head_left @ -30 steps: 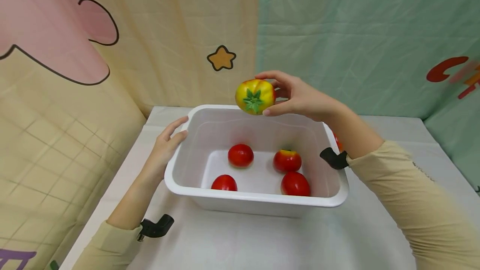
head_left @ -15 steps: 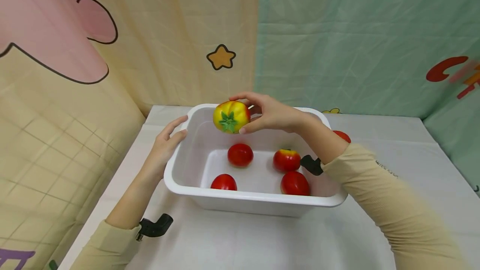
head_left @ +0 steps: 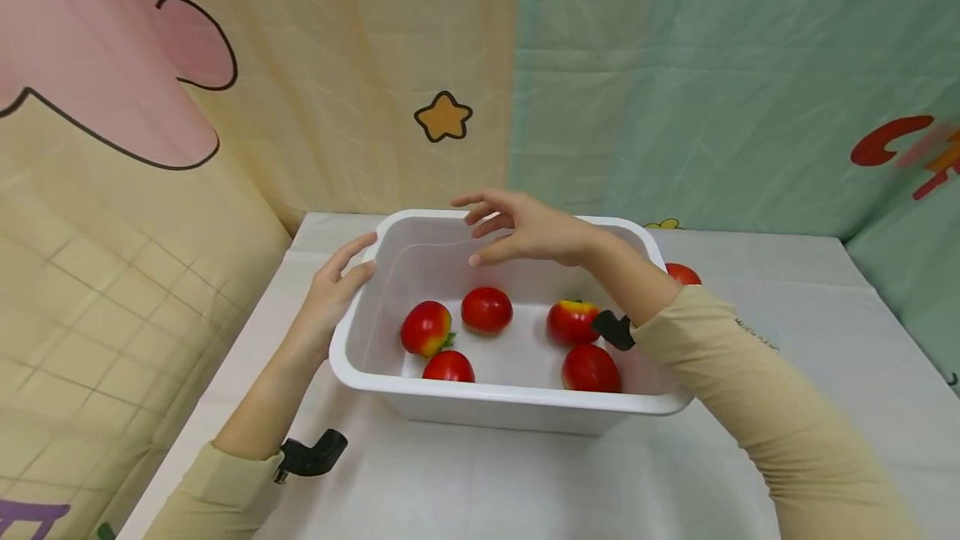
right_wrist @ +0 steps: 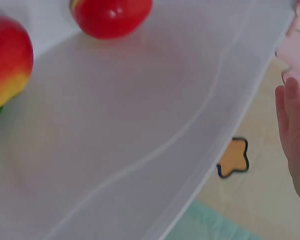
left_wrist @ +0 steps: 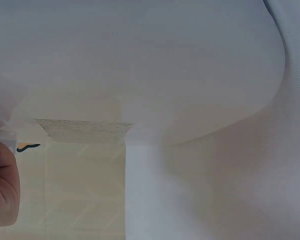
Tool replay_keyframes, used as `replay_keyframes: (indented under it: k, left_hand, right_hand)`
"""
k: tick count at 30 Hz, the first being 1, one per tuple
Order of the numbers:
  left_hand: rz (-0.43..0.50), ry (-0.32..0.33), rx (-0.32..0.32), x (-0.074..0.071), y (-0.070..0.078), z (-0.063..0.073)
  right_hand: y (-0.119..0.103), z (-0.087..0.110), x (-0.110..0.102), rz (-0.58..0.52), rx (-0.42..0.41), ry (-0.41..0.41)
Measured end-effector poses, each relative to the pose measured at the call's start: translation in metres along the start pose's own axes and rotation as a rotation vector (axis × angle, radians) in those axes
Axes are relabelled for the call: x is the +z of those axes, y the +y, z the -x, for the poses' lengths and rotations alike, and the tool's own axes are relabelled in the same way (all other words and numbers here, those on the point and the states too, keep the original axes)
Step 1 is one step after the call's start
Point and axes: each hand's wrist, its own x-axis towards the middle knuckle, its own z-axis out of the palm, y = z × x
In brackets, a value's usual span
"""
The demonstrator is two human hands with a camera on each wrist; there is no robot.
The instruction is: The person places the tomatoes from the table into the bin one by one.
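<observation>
A white plastic tub (head_left: 517, 394) holds several red toy tomatoes. One with a yellow patch and green leaves (head_left: 426, 329) lies at the tub's left, close to another red tomato (head_left: 448, 367) by the front wall. A third tomato (head_left: 487, 311) sits near the middle. My left hand (head_left: 337, 286) holds the tub's left rim; in the left wrist view its curled fingers show at the left edge. Over the back part of the tub, my right hand (head_left: 517, 227) hovers with spread fingers and nothing in it. Two tomatoes also appear in the right wrist view.
Two more tomatoes lie at the tub's right side, a yellow-topped one (head_left: 572, 323) behind a plain red one (head_left: 591, 368). Outside, behind the right arm, is a partly hidden red object (head_left: 682, 273). A printed curtain (head_left: 615, 107) hangs behind the white table (head_left: 787, 273).
The yellow-green topped tomato moved left and down over the tub in my right hand, was let go, and now lies at the tub's left. My left hand stays on the rim.
</observation>
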Motion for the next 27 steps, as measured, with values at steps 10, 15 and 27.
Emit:
replay_keyframes:
  k: [10,15,27]
  left_hand:
    - [-0.017,-0.001,-0.002,0.000,0.001,0.001]
    - [-0.016,-0.007,0.001,0.000,0.001,0.000]
    - [-0.009,-0.008,0.010,0.001,0.000,0.001]
  right_hand:
    - [-0.008,0.061,-0.061,0.025,0.042,0.238]
    - [-0.001,0.096,-0.083,0.069,0.071,0.334]
    - [0.058,0.162,-0.111,0.109,0.165,0.498]
